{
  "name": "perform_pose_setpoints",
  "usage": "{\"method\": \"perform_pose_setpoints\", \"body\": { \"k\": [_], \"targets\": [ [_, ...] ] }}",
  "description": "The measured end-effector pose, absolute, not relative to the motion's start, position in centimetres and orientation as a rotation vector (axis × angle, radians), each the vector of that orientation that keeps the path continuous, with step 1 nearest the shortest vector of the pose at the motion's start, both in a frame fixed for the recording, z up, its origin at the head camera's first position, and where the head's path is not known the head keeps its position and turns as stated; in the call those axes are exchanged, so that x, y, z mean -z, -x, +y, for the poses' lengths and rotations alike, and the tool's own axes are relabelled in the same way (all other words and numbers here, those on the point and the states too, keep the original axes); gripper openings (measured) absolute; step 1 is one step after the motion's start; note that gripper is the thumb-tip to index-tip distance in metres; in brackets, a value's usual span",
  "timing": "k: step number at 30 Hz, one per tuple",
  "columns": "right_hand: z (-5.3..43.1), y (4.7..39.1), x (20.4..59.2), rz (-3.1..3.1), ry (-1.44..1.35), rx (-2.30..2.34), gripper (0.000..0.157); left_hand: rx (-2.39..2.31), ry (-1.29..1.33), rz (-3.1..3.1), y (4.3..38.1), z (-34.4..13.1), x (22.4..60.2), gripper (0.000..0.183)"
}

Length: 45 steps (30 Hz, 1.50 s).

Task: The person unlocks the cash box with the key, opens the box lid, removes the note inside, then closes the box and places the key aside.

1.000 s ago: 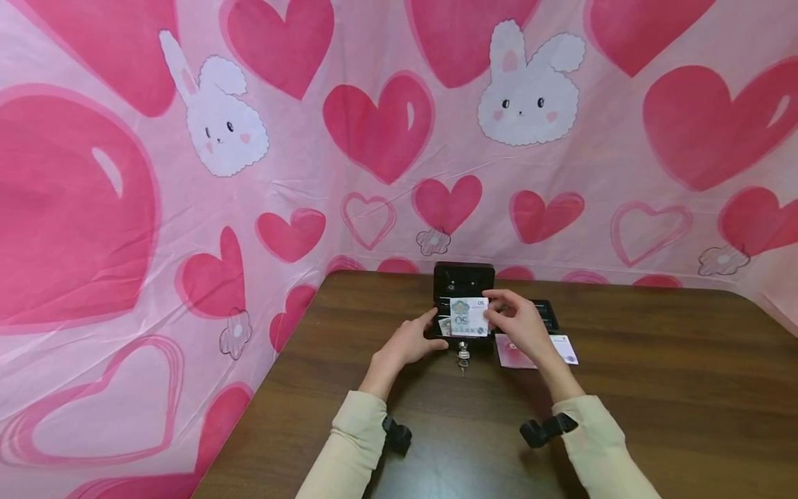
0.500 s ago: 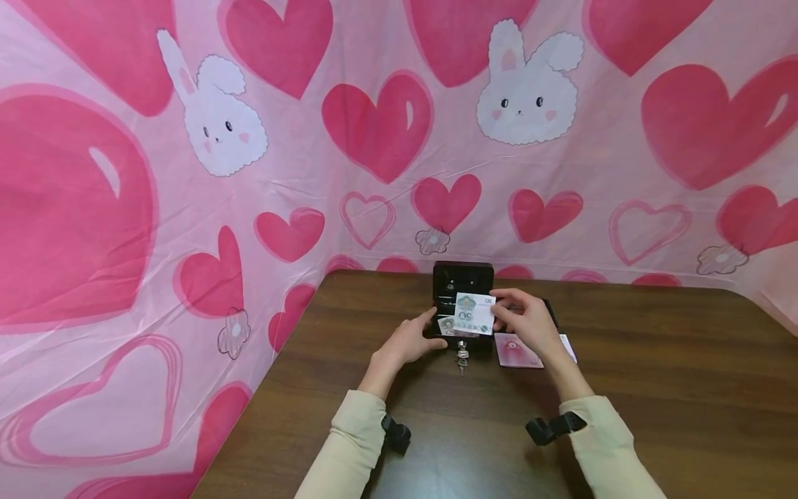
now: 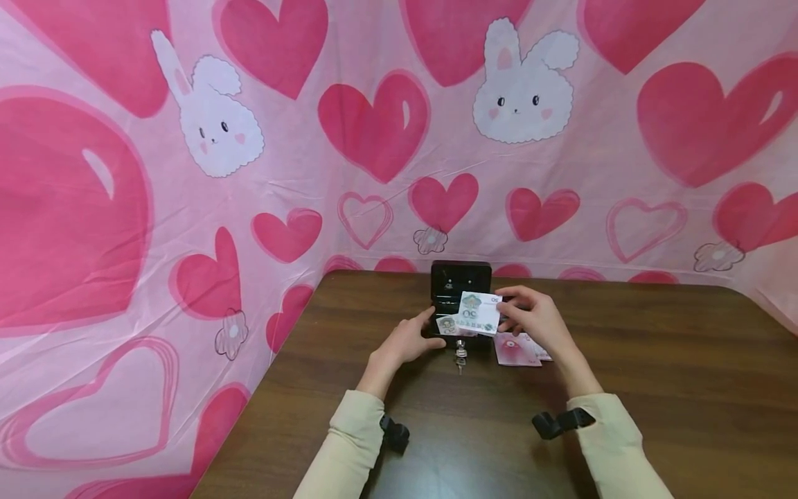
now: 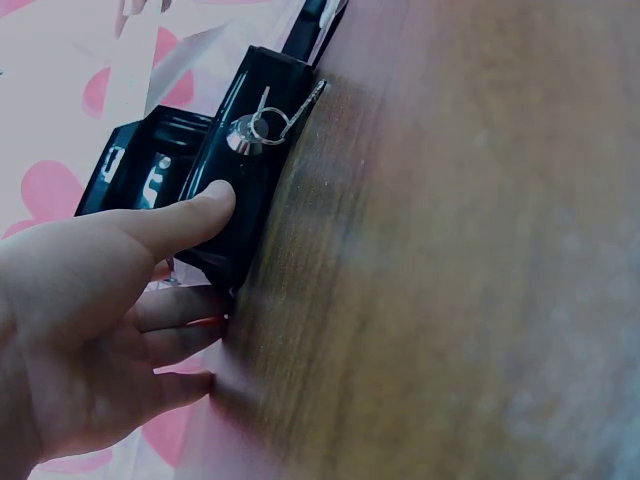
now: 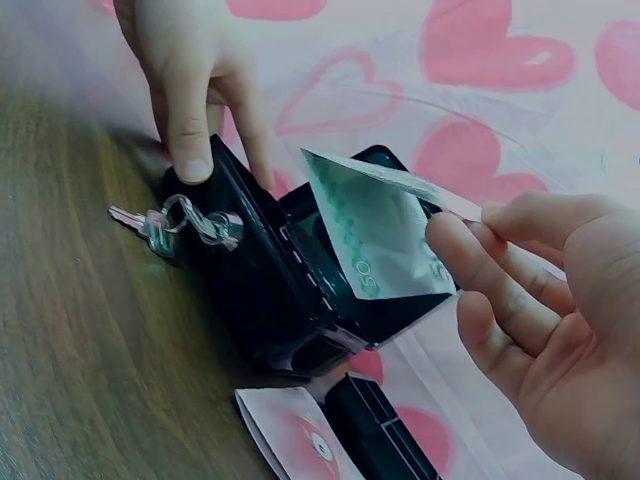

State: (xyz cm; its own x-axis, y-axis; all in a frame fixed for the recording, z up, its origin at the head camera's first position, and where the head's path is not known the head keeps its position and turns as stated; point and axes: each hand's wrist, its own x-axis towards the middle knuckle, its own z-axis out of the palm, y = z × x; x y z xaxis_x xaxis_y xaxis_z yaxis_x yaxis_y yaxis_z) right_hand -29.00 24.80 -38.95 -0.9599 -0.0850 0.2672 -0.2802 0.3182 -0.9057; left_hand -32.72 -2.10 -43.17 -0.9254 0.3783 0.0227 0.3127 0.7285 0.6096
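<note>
A small black cash box [image 3: 461, 278] stands on the table with its lid raised. My left hand [image 3: 405, 342] grips its left front corner; in the left wrist view the thumb [image 4: 205, 208] presses the front panel beside the lock. Keys on a ring [image 5: 160, 228] hang from that lock. Over the box, my right hand [image 3: 541, 324] pinches a green-and-white banknote marked 50 [image 3: 479, 313] by its right edge, and the right wrist view shows the note tilted above the opening. Another banknote [image 3: 446, 324] shows inside the box, partly covered by the held one.
Pink banknotes [image 3: 516, 351] lie on the brown wooden table [image 3: 461, 430] just right of the box, below my right hand. A black compartment tray [image 5: 378, 425] sits beside them. Behind the table hangs a pink cloth with hearts and rabbits [image 3: 374, 125].
My right hand has moved slightly right with the banknote, uncovering more of the note inside the box. The left hand has kept its hold on the box.
</note>
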Motion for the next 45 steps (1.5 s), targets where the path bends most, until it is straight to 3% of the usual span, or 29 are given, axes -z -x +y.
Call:
{"method": "perform_pose_setpoints", "body": {
  "k": [45],
  "targets": [
    [29.4,28.5,39.2,-2.738,-0.727,-1.760,0.032,-0.967,-0.580,2.817,32.7,-2.2,43.1,0.078]
  ]
}}
